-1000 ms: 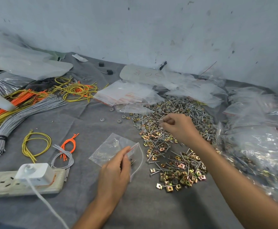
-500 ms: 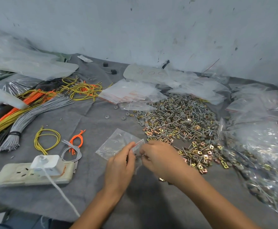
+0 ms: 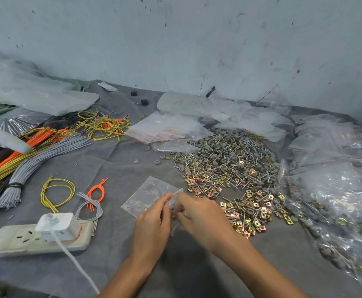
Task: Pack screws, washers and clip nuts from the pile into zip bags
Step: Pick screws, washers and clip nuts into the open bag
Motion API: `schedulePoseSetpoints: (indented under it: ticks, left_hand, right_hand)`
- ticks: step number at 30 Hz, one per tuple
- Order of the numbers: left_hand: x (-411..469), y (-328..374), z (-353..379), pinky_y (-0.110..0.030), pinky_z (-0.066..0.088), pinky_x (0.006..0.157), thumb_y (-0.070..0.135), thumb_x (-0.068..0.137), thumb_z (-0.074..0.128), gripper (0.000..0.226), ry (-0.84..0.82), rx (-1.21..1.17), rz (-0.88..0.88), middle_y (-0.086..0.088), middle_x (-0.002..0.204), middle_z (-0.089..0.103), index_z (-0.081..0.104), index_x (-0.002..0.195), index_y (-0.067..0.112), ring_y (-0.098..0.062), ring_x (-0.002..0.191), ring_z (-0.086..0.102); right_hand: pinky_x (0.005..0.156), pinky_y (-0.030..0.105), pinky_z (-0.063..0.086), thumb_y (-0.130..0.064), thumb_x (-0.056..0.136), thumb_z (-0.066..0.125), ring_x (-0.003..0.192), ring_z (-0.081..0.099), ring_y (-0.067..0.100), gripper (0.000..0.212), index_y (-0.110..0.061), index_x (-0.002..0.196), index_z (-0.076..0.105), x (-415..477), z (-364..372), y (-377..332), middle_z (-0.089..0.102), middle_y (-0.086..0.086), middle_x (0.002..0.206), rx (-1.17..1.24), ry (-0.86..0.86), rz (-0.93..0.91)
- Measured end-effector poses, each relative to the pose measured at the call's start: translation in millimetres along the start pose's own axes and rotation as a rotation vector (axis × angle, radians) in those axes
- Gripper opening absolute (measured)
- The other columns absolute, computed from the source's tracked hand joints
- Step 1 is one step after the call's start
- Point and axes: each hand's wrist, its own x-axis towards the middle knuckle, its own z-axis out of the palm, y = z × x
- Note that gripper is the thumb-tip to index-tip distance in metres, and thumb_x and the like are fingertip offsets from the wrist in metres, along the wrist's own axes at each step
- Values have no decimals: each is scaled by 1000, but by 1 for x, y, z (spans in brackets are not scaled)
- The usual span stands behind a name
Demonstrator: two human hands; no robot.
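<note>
Grey cloth (image 3: 120, 175) w/ pile (image 3: 229, 160), scuffed wall (image 3: 175, 39)

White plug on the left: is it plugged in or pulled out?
Plugged in. The white plug sits seated in the power strip, cord trailing off.

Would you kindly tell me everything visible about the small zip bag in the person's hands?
The zip bag is small, clear, thin plastic with a red line along its mouth. Its body lies flat on the grey cloth, left of the hardware pile. The left hand pinches the raised mouth edge; the right hand has curled fingers at the mouth. Contents are unclear.
</note>
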Motion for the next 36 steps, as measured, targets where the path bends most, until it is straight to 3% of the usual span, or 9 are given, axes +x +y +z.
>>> schedulePoseSetpoints:
  ticks: [5,8,11,14,17,22,28,32,36]
  left_hand:
    - [0,0,0,-28,47,80,9,96,62,30,-9,-14,-28,4,111,75,72,122,21,-24,97,71]
    - [0,0,0,-27,46,77,8,96,62,30,-3,-20,-38,3,106,77,72,121,21,-24,91,71]
    - [0,0,1,-25,44,74,7,95,63,30,4,-30,-47,2,101,77,73,119,20,-24,86,70]
    - [1,0,1,-24,43,70,8,95,62,30,-5,-39,-59,5,96,77,73,120,21,-22,80,69]
    - [1,-1,2,-22,41,69,10,96,61,31,-13,-52,-80,10,96,76,72,121,23,-17,80,68]
    - [0,-1,1,-25,42,71,14,97,58,31,-29,-58,-113,11,99,76,71,122,26,-18,83,68]
    - [2,1,0,-23,42,71,13,98,58,31,-36,-59,-118,13,99,75,71,123,26,-15,81,68]
    - [1,2,-2,-24,45,76,14,99,58,30,-42,-57,-112,13,108,74,71,124,25,-14,90,68]
    - [1,3,-3,-27,45,73,14,99,57,31,-54,-52,-112,9,103,76,70,125,25,-21,84,68]
  right_hand:
    - [75,41,48,-36,99,52,94,62,25,13,-29,106,61,1,3,6,67,-5,102,11,10,-2]
    - [75,37,48,-35,97,58,86,60,14,9,-29,100,63,2,-4,11,63,-11,90,90,88,11]
    - [72,32,49,-33,95,62,71,54,0,3,-30,95,64,7,-14,27,56,-21,73,105,144,97]
    - [73,26,53,-33,96,62,76,56,-7,4,-35,96,65,22,-27,54,60,-25,82,72,99,219]
    - [73,29,55,-29,98,60,81,60,1,8,-33,99,67,52,-37,84,63,-20,92,-24,75,296]
    - [76,40,58,-21,98,58,78,63,12,9,-24,94,66,105,-43,115,67,-9,88,-86,29,418]
    - [67,34,50,-26,93,67,78,64,24,16,-13,84,63,132,-35,121,66,4,78,-249,-78,464]
    - [64,33,44,-23,91,68,80,58,28,24,-11,83,49,135,-32,118,54,3,74,-351,-125,465]
    - [60,32,42,-35,91,71,69,55,25,38,-10,80,44,132,-32,118,51,2,69,-409,-152,486]
